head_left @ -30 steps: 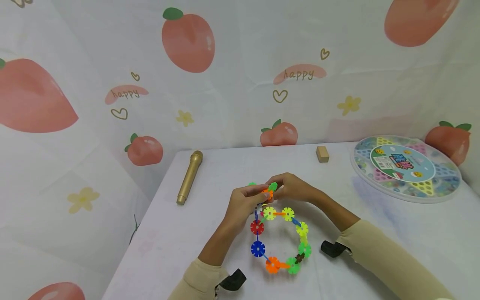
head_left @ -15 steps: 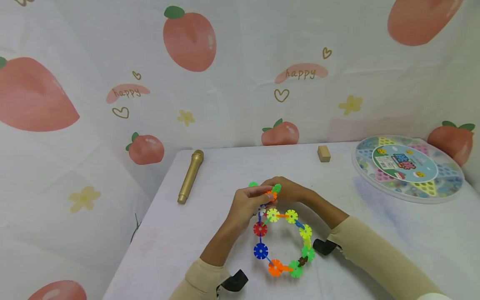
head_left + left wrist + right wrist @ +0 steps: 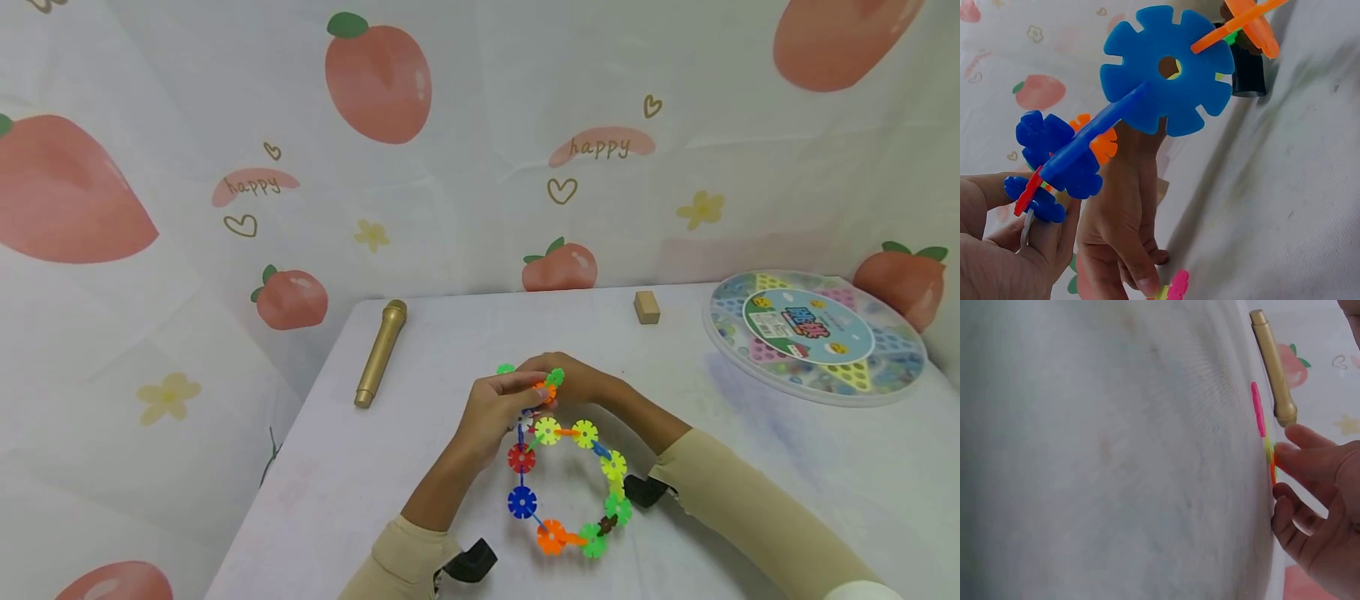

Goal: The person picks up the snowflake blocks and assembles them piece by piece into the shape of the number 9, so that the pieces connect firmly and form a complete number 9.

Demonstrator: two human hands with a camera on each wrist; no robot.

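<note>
A ring of linked, multicoloured plastic snowflake discs (image 3: 522, 502) hangs in front of my left hand (image 3: 480, 417), whose thumb and fingers pinch its upper left end. Beside that grip show an orange disc (image 3: 551, 392) and a green disc (image 3: 556, 377). Up close in the left wrist view, a blue disc (image 3: 1141, 62) of the ring overlaps my lowered right hand (image 3: 1122, 231). In the right wrist view that right hand (image 3: 1322, 500) has loosely bent fingers, with fingertips right at a low row of pink, yellow and orange discs (image 3: 1258, 409) on the table.
A gold microphone (image 3: 381, 354) lies at the table's left. Toward the back edge stands a small wooden block (image 3: 647, 307). A round Chinese checkers board (image 3: 813, 337) lies at the back right, against a peach-printed cloth (image 3: 465, 200).
My right hand has moved left, going further behind the left hand. The ring has shifted slightly right and down in the head view, still held by the left hand.
</note>
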